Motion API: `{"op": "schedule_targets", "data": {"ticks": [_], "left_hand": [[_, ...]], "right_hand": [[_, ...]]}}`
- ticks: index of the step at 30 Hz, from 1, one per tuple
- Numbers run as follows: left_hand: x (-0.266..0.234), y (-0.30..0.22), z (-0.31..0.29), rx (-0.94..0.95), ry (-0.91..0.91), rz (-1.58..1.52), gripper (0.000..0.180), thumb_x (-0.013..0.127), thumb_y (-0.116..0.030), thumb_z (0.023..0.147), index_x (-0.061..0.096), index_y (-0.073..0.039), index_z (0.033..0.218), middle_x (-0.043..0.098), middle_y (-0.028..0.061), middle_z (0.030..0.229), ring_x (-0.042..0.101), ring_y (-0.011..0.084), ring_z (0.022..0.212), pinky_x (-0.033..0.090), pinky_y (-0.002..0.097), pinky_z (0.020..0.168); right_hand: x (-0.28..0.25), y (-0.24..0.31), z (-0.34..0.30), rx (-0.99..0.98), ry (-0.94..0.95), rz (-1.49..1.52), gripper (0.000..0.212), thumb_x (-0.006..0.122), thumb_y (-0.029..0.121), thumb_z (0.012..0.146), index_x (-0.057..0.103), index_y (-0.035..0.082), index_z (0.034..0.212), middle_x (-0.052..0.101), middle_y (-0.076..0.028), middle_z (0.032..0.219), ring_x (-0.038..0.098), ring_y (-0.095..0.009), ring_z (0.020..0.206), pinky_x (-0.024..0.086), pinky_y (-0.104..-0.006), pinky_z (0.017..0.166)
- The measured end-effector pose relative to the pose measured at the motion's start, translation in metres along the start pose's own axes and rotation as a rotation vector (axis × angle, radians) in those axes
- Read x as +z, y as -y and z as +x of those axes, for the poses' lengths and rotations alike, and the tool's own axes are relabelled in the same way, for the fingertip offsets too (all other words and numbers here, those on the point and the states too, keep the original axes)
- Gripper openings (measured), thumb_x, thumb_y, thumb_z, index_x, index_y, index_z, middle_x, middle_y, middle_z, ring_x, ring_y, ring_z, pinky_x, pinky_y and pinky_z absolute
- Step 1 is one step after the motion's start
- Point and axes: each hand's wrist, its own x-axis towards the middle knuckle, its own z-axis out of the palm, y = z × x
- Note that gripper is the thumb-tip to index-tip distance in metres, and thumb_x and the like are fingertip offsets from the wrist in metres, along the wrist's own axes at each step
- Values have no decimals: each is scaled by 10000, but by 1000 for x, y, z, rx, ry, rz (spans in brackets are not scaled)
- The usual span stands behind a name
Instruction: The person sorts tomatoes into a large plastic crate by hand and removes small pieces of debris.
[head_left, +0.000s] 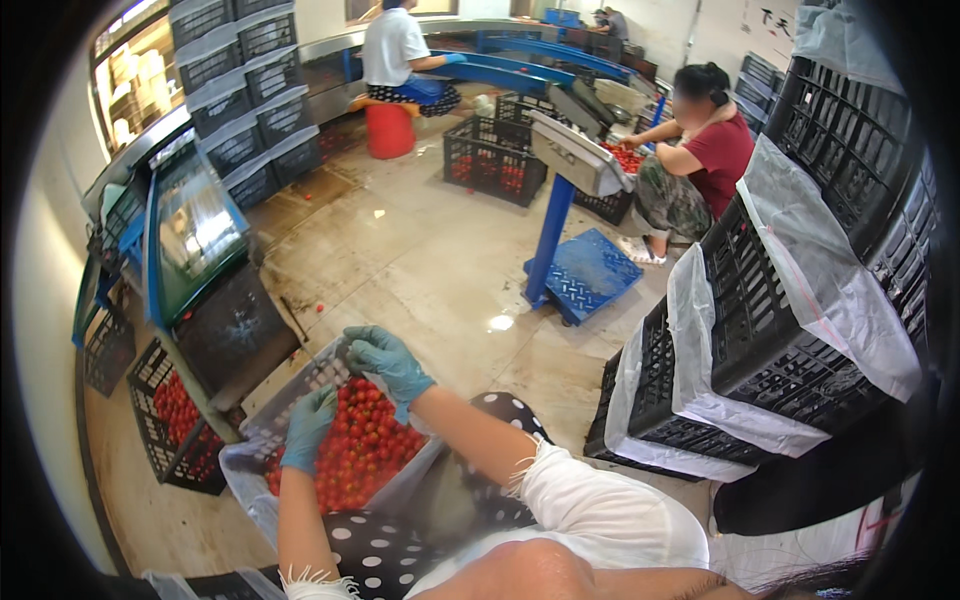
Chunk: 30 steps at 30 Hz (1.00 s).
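A crate point(256, 490) with a pale plastic liner stands between my knees, filled with small red cherry tomatoes point(362, 430). Both my hands wear light blue gloves. Over the crate's left side is my left hand point(310, 430), its fingers pressed together just above the fruit. My right hand point(390, 368) is above the far rim with its fingers curled in. Whatever either hand may pinch is too small or hidden to make out.
At left a sorting machine point(200, 215) slopes down beside a black crate point(178, 465) of tomatoes. Stacked lined crates point(770, 310) rise at right. Ahead are a blue platform scale point(585, 275), a co-worker point(700, 160) handling tomatoes, and another person on a red stool point(389, 130).
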Motion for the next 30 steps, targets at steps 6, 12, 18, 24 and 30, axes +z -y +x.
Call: {"op": "schedule_targets", "data": {"ticks": [6,12,18,24,30], "left_hand": [[5,24,14,11,29,-17,219,602,-149,833,614,9,984,611,0,832,515,69,736,426,219,656],[7,26,16,38,35,-25,208,595,-126,830,609,22,975,614,15,845,515,85,748,422,233,649],[4,8,15,-102,140,43,366,586,-165,839,537,51,1130,593,71,1043,531,112,920,420,233,815],[7,-2,12,-124,136,-2,328,585,-155,840,556,44,1100,592,28,987,519,79,865,422,211,755],[5,-3,8,-85,103,36,296,570,-172,851,581,30,1068,600,13,926,521,73,811,425,207,721]], "right_hand": [[6,9,1,19,-28,-61,335,568,156,853,493,22,1151,567,-35,990,557,-80,821,455,-202,706],[4,10,4,4,-32,-39,325,569,160,852,497,20,1136,571,-24,924,534,-64,725,436,-194,622],[13,20,0,1,-56,-96,320,562,187,859,501,14,1122,571,-32,898,507,-67,690,427,-204,596],[15,23,-2,18,-46,-91,344,561,200,857,497,9,1135,567,-27,917,511,-75,730,436,-214,636],[22,26,-4,30,-41,-105,344,551,161,845,499,-16,1135,557,-45,955,534,-105,804,452,-242,727]]}}
